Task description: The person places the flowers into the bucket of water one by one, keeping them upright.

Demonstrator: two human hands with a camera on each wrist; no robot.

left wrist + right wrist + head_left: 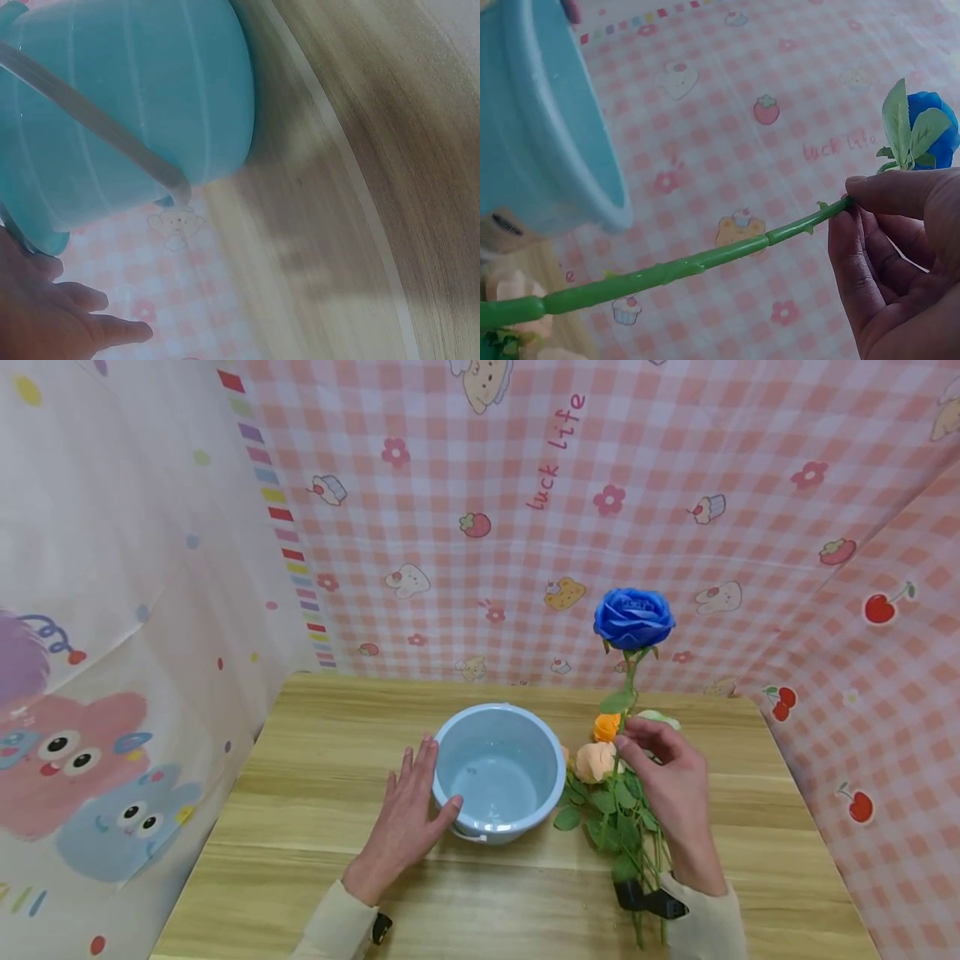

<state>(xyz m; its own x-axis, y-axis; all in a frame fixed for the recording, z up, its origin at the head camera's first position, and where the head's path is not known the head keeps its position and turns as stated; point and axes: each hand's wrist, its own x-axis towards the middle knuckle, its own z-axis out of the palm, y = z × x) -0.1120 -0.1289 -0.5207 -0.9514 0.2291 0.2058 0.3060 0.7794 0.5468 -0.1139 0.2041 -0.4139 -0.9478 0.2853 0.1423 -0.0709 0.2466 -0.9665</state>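
Observation:
A blue rose [634, 620] stands upright in my right hand [675, 777], which pinches its green stem [667, 271] between thumb and fingers just under the leaves. The light blue bucket [501, 714] sits mid-table, with nothing visible inside but its bare bottom. At its left rim rests my left hand [408, 814], fingers straight and thumb over the near edge. In the left wrist view the bucket's handle [105, 127] hangs down along its side. Below the right hand lie a peach rose [596, 762] and an orange rose [607, 727] with leafy stems.
The wooden table [300, 777] carries the bucket and the flowers, which lie right of it with stems toward the near edge. A pale green-white flower [660, 719] shows partly behind the right hand. Patterned cloth [450, 552] hangs behind and at both sides.

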